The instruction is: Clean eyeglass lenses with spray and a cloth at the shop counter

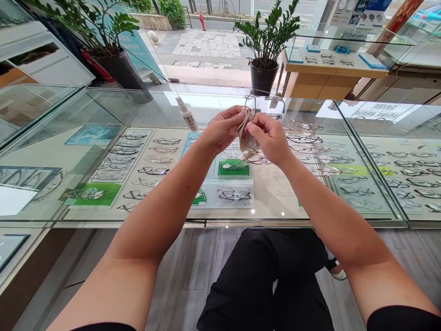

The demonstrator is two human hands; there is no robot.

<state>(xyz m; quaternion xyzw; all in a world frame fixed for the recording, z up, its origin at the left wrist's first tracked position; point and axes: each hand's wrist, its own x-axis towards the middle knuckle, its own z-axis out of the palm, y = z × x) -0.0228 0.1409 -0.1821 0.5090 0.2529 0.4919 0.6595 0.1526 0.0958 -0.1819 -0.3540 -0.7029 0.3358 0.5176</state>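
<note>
Both hands [248, 133] hold glasses [253, 103] upright, lenses facing forward.

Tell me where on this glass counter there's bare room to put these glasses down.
Bare glass counter top lies left of the small white spray bottle, and along the near edge below both hands. The right is crowded: loose thin metal frames lie beside the right hand.

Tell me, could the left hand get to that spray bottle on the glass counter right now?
Probably yes, once freed. The spray bottle stands on the glass counter just left of the left hand, nothing between them. But that hand grips a cleaning cloth around the glasses.
</note>
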